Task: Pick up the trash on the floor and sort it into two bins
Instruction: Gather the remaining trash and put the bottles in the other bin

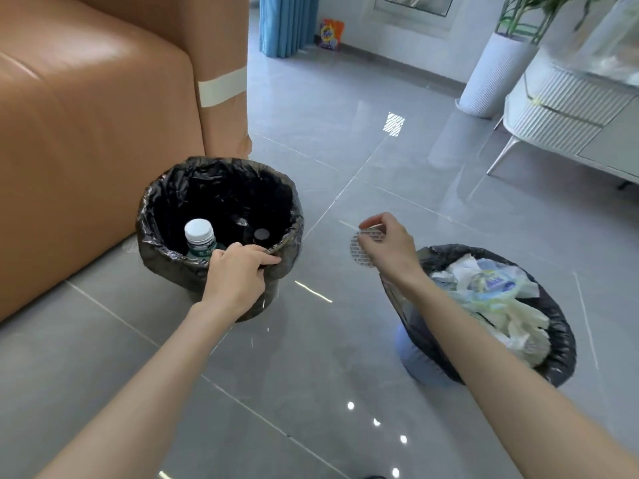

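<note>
Two round bins stand well apart on the glossy grey tiled floor [311, 357], each lined with a black plastic bag.

Left bin [152, 205]: it stands just beside the tan leather sofa [86, 133]. It holds an upright clear plastic bottle with a white cap [198, 233] and a second item with a dark cap [261, 234], which is too dim to identify. The left hand [238, 274] grips the near rim, and its fingers [266, 259] are curled over the liner edge.

Right bin [562, 340]: a pale blue body shows below the liner. It is filled close to the rim with crumpled white paper [460, 271], a soft plastic wrapper with blue print [494, 283] and whitish limp material [518, 326].

Right hand [389, 247]: the thumb and fingers [371, 244] pinch a thin, round white disc with fine printed lines [358, 254] by its upper edge. The disc hangs in the air between the two bins, near the left rim of the right bin and clear of the floor.
</note>
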Motion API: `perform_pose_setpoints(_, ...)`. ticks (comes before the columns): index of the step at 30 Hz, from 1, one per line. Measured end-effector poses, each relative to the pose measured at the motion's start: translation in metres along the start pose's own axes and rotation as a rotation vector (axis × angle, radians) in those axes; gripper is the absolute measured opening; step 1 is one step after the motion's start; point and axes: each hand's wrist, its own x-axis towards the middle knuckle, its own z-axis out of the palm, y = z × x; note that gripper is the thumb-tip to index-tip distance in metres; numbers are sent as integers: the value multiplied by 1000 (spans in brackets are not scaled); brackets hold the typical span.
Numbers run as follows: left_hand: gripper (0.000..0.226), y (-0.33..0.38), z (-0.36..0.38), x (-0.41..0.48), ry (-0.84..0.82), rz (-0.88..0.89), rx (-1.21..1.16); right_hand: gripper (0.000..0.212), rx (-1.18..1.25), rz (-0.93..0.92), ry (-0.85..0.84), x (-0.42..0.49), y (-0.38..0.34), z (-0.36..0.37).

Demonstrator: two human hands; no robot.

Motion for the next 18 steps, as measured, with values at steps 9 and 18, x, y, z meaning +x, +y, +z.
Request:
perform_pose_setpoints(9, 37, 44, -20, -17, -48, 26, 69, 11, -339, 230, 172, -49, 64, -96)
perform_pose_setpoints(18, 47, 51, -33, -22, -17, 84, 46, 25, -569, 191, 42, -75, 84, -84)
